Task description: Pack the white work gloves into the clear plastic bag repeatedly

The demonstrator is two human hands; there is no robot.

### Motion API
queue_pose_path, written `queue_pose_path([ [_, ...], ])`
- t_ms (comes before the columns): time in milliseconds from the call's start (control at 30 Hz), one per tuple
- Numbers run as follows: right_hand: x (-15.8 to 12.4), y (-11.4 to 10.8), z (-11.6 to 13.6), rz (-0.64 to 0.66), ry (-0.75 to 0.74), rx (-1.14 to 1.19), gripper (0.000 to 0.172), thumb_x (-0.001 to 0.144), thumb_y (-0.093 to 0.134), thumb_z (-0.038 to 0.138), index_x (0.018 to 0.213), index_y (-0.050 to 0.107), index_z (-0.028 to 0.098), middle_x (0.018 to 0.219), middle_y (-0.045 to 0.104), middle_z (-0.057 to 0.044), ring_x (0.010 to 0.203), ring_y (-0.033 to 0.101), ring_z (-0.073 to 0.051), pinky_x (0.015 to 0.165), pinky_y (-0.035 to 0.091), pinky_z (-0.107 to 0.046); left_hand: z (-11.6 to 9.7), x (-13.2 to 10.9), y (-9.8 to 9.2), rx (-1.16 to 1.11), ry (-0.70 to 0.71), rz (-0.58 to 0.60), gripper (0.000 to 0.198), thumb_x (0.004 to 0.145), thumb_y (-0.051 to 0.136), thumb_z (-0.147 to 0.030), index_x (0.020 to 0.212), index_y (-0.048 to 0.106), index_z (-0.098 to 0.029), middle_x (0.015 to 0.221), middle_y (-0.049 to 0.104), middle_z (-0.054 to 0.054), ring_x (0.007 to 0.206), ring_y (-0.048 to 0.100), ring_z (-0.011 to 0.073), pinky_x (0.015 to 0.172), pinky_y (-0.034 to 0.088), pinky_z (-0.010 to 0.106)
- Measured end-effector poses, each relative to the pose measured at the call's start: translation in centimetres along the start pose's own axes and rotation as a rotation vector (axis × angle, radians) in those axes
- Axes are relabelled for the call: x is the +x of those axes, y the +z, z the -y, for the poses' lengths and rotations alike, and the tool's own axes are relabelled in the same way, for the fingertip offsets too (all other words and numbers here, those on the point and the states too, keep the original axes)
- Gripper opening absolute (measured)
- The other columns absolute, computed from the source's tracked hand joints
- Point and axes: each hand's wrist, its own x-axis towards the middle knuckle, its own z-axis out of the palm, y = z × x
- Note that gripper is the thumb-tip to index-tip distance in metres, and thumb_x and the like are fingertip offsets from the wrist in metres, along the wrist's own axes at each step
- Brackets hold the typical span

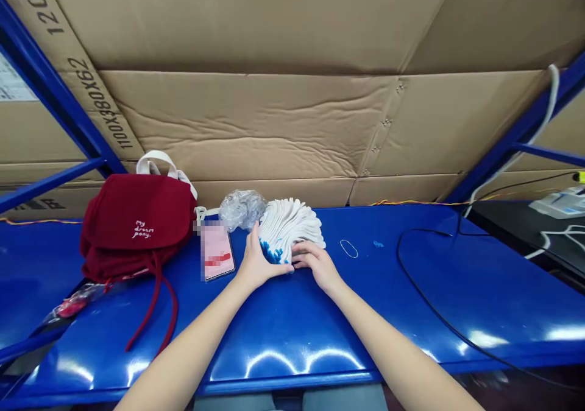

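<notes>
A fanned stack of white knit gloves (292, 225) with blue cuff edges lies on the blue tabletop. My left hand (258, 262) grips the near left side of the stack at the cuffs, thumb stretched across the front and fingers up along the side. On the near right side, my right hand (317, 266) holds the stack with bent fingers, their tips partly hidden among the gloves. The two hands nearly meet at the front of the stack. Crumpled clear plastic (242, 209) rests just behind my left hand.
Left of the gloves are a pink-screened phone (218, 252) and a red backpack (139, 222). A rubber band (348, 249), a blue scrap (378, 244) and a black cable (427, 307) lie to the right. Cardboard (256, 125) stands behind, between blue metal posts (507, 134).
</notes>
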Motion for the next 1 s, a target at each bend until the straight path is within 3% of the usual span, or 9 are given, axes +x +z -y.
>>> queue_pose_path([
  [100,-0.2,0.7,-0.1,0.081,-0.024,0.003,0.024,0.062,0.051,0.023,0.080,0.067,0.022,0.095,0.062,-0.003,0.078,0.065,-0.019,0.066,0.053,-0.032,-0.4,-0.1,0.3,0.032,0.033,0.002,0.135,0.042,0.085,-0.047,0.146,0.002,-0.020,0.144,0.019,0.020,0.136,0.021,0.0390,0.108,0.027,0.052],
  [200,0.0,-0.1,0.3,0.103,-0.111,-0.270,0.024,0.067,0.048,0.025,0.082,0.067,0.022,0.094,0.065,-0.004,0.082,0.064,-0.019,0.068,0.051,-0.031,-0.4,-0.1,0.3,0.063,0.052,0.013,0.117,0.052,0.080,-0.047,0.144,0.012,-0.023,0.140,0.024,0.017,0.134,0.027,0.0364,0.107,0.029,0.052],
  [333,0.6,-4.4,1.6,-0.160,-0.140,-0.955,0.018,0.075,0.048,0.029,0.067,0.061,0.021,0.072,0.064,-0.002,0.072,0.059,-0.017,0.068,0.044,-0.028,-0.3,-0.2,0.1,0.082,0.063,0.007,0.094,0.063,0.073,-0.049,0.139,0.025,-0.022,0.135,0.031,0.015,0.130,0.034,0.0323,0.106,0.031,0.050],
  [433,0.7,-8.6,2.1,-0.330,0.000,-1.077,0.017,0.078,0.049,0.033,0.069,0.057,0.020,0.069,0.062,-0.002,0.066,0.057,-0.017,0.061,0.041,-0.027,-0.2,-0.3,-0.2,0.095,0.073,0.021,0.094,0.063,0.073,-0.051,0.139,0.025,-0.022,0.137,0.030,0.015,0.130,0.034,0.0329,0.106,0.031,0.051],
  [567,0.6,-11.6,1.6,-0.321,0.120,-1.188,0.016,0.069,0.064,0.029,0.063,0.053,0.019,0.071,0.061,-0.004,0.073,0.058,-0.019,0.065,0.041,-0.027,-0.3,-0.4,-0.3,0.089,0.088,0.022,0.096,0.060,0.073,-0.052,0.139,0.027,-0.024,0.137,0.030,0.014,0.130,0.034,0.0336,0.106,0.030,0.053],
  [733,0.8,-11.3,1.3,-0.300,0.139,-1.188,0.021,0.074,0.057,0.015,0.056,0.047,0.019,0.070,0.061,-0.009,0.083,0.061,-0.024,0.077,0.042,-0.033,-0.7,-0.8,-0.3,0.074,0.056,0.036,0.098,0.060,0.072,-0.055,0.140,0.025,-0.023,0.137,0.030,0.014,0.130,0.035,0.0326,0.108,0.029,0.050],
  [867,0.6,-11.0,2.0,-0.280,0.077,-1.062,0.020,0.080,0.050,0.019,0.061,0.043,0.020,0.071,0.062,-0.008,0.081,0.063,-0.023,0.076,0.044,-0.034,-0.9,-0.8,-0.5,0.056,0.039,0.056,0.097,0.060,0.073,-0.055,0.140,0.026,-0.025,0.138,0.031,0.014,0.130,0.036,0.0338,0.107,0.030,0.051],
  [933,0.2,-10.4,2.6,-0.282,0.011,-0.903,0.017,0.084,0.045,0.026,0.069,0.042,0.021,0.077,0.064,-0.005,0.083,0.064,-0.019,0.076,0.046,-0.032,-1.0,-0.8,-0.6,0.056,0.045,0.054,0.097,0.060,0.073,-0.055,0.140,0.026,-0.025,0.138,0.031,0.013,0.130,0.035,0.0340,0.107,0.029,0.051],
  [1000,-0.2,-9.5,3.2,-0.283,-0.080,-0.512,0.017,0.083,0.048,0.033,0.073,0.040,0.022,0.075,0.062,0.000,0.082,0.065,-0.017,0.076,0.047,-0.030,-0.9,-0.9,-0.7,0.053,0.052,0.052,0.098,0.060,0.073,-0.056,0.140,0.025,-0.025,0.137,0.032,0.013,0.131,0.034,0.0337,0.107,0.029,0.050],
])
